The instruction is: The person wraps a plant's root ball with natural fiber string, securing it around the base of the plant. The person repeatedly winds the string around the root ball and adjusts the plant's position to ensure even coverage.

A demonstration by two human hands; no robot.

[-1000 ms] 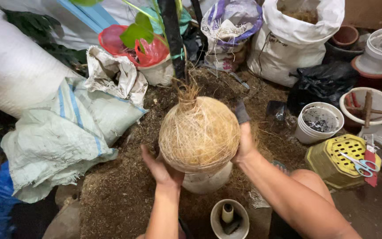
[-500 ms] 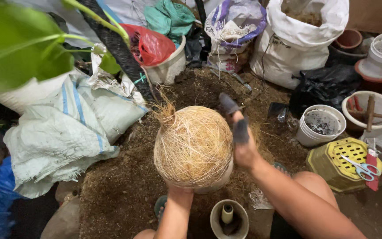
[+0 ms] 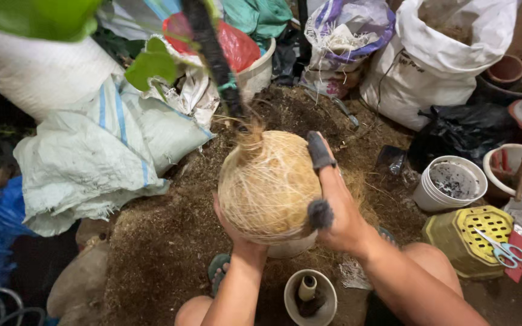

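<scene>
fibre ball [image 3: 267, 184] btwn both hands' grip

**Tight on three sides, open soil to the left**

Loose soil [image 3: 164, 241] left of the fibre ball [image 3: 267, 184] lies free. Sacks [image 3: 92, 151] crowd further left; a white bucket [image 3: 448, 181] and yellow crate [image 3: 472, 241] block the right. A small pot [image 3: 310, 296] stands just below both hands.

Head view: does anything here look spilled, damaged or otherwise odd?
Loose brown fibre and soil cover the ground around the fibre-wrapped ball, more like a work pile than a spill. The right hand on the ball wears dark covers on thumb and forefinger only. The left hand supports it from below. Nothing looks broken.
</scene>
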